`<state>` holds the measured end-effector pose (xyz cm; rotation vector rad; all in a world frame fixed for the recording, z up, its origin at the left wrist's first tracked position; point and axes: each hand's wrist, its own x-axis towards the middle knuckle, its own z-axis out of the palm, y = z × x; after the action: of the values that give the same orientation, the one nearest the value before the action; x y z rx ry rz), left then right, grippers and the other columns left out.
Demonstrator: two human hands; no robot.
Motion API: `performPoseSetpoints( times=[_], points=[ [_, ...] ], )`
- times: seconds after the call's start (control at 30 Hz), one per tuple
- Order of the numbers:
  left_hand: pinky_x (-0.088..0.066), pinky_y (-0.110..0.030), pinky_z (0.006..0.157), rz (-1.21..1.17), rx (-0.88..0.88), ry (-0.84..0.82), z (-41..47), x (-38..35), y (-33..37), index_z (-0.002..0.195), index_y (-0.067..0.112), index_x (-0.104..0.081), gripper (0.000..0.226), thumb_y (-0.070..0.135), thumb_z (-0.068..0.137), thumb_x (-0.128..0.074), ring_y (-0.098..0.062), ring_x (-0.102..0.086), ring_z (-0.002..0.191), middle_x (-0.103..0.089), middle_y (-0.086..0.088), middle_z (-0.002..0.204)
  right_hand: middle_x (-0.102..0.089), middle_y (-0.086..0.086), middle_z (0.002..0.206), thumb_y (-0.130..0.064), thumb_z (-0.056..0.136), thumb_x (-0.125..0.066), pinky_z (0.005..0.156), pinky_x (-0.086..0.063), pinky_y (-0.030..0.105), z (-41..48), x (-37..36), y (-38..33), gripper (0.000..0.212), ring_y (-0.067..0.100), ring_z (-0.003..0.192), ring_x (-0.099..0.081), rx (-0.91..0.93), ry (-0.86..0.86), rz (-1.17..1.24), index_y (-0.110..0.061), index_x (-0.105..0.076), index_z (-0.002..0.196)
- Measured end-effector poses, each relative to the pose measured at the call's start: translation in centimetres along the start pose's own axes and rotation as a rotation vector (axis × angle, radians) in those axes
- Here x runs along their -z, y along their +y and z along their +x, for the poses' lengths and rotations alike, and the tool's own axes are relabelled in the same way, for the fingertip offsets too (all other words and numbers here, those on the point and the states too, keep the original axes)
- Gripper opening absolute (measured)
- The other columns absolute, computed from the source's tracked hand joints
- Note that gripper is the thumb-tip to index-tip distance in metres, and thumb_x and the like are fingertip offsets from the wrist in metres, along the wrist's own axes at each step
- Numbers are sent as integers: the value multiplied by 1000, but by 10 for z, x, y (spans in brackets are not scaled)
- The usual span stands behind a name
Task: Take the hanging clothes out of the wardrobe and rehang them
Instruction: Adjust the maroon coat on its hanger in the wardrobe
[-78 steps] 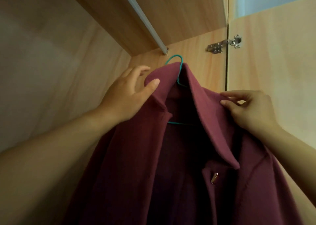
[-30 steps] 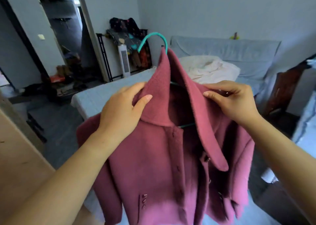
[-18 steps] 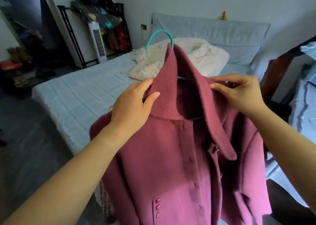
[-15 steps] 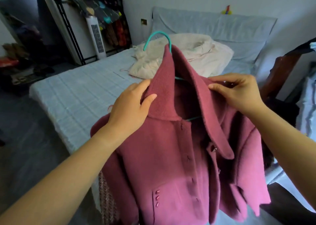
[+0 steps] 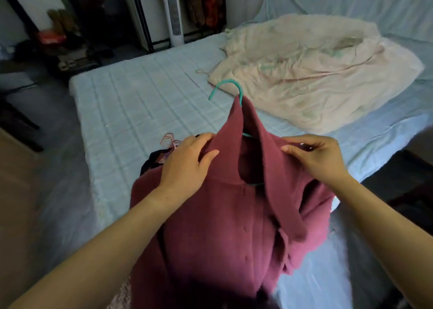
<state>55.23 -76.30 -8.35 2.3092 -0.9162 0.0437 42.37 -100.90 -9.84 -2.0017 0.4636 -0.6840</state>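
A maroon wool coat (image 5: 222,226) hangs on a teal hanger (image 5: 230,89), held low over the near edge of the bed (image 5: 131,102). My left hand (image 5: 187,165) grips the coat's left shoulder by the collar. My right hand (image 5: 316,158) pinches the right shoulder beside the collar. The hanger's hook sticks up past the collar; most of its frame is hidden inside the coat. The wardrobe is out of view.
A cream quilt (image 5: 316,69) lies crumpled on the bed's far right. Under the coat's left side lie a dark garment (image 5: 152,161) and a pink hanger (image 5: 168,139). A white tower fan (image 5: 172,13) and a clothes rack (image 5: 206,3) stand beyond the bed.
I turned from the wardrobe to the bed carrying the coat. It has come down from chest height to just over the mattress; both hands keep their grip.
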Motion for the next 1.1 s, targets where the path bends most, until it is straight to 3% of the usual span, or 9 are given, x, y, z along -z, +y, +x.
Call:
performPoseSetpoints(
  times=[0.13,0.27,0.37,0.47,0.57,0.67,0.77,1.0,1.1],
  points=[
    [-46,-45,93,14,188,54,57,-36,-26,125,27,-54,41,46,89,-49,-21,-57,112,-59,-3,126,-66,-31,72,-17,71,-79,63,-43,10,86,-33,45,23,-2,58,-56,-26,-150,39,-34,-72,84],
    [-47,-44,88,109,391,42,90,-60,-60,123,32,-54,38,46,88,-50,-24,-58,104,-63,-2,111,-63,-35,68,-15,72,-79,63,-37,2,136,-77,86,19,-11,60,-55,-48,-295,59,-24,-75,88],
    [-46,-41,85,173,496,3,97,-75,-93,127,28,-54,36,37,92,-54,-27,-56,101,-61,-7,107,-68,-22,80,-17,73,-78,67,-38,1,155,-118,112,18,-15,66,-56,-83,-395,62,-24,-75,89],
    [-47,-45,85,183,564,-38,95,-87,-125,130,26,-53,38,35,93,-52,-30,-56,103,-61,-11,109,-69,-14,86,-17,74,-77,71,-40,1,166,-157,137,19,-16,74,-58,-99,-490,65,-24,-75,92],
    [-48,-46,85,175,636,-92,90,-104,-161,130,27,-51,54,55,86,-38,-29,-57,103,-61,-10,111,-69,-15,86,-18,75,-77,70,-42,3,173,-193,168,20,-12,74,-59,-103,-575,20,-26,-74,93],
    [-48,-45,84,171,690,-142,91,-127,-197,128,25,-52,64,61,81,-29,-28,-58,102,-61,-7,111,-70,-14,87,-20,74,-77,73,-46,9,180,-225,201,20,-4,72,-61,-126,-633,-38,-27,-75,93],
    [-48,-42,84,181,752,-173,99,-149,-227,126,22,-55,56,54,84,-36,-28,-59,100,-62,-8,108,-68,-15,88,-23,76,-76,73,-44,7,186,-253,230,19,-6,70,-58,-171,-682,-98,-26,-74,95],
    [-45,-40,88,185,861,-331,103,-188,-280,124,26,-53,36,41,92,-51,-25,-54,111,-55,-4,119,-66,-11,92,-25,77,-74,75,-46,22,194,-284,266,25,4,76,-56,-230,-766,-214,-29,-70,102],
    [-48,-41,86,134,821,-238,97,-192,-287,124,25,-54,36,40,91,-54,-23,-55,110,-55,-3,119,-63,-12,94,-28,80,-71,74,-43,17,197,-290,258,28,6,81,-57,-167,-769,-186,-27,-67,108]
  ],
)
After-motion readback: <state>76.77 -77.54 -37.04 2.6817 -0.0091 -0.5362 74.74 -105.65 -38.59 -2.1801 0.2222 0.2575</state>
